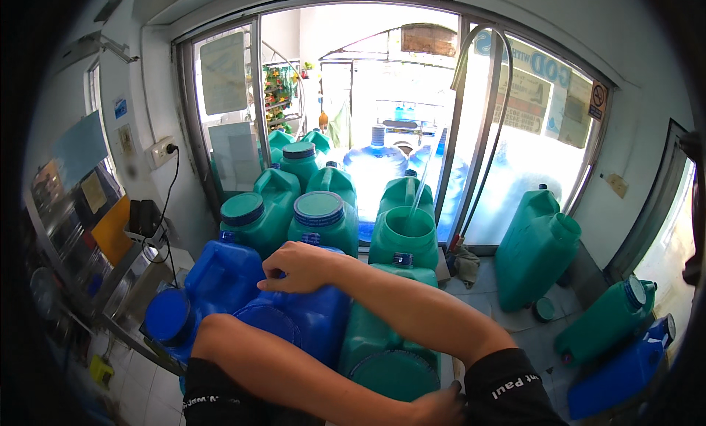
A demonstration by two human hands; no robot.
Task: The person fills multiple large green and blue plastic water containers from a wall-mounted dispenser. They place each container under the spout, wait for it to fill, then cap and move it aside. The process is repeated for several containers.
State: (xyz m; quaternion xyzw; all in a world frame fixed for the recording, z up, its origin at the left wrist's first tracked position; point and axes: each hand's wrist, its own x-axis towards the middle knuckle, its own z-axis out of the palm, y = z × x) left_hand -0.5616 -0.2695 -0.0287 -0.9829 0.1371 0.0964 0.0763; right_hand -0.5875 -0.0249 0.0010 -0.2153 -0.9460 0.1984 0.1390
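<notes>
My right hand [298, 267], fingers curled, is over the blue water container [325, 304] and close to its small dark-blue cap [310, 238]. Whether it grips the handle below is hidden. Bent across my front, my left arm ends in a blurred left hand [441, 408] at the bottom edge, by my right sleeve; its fingers cannot be made out. Water runs in a stream [422, 191] into the wide open mouth of a green container [405, 249]. A capped green container [386, 343] stands in front of it, and another blue container [223, 271] to the left.
Capped green containers [325, 227] line the sliding glass door's threshold. A hose [504, 95] arches beside the door frame. At right stand an uncapped green container [538, 249], a loose cap [543, 309] on the tiles, and a blue container [618, 376]. A corded plug [172, 148] is at left.
</notes>
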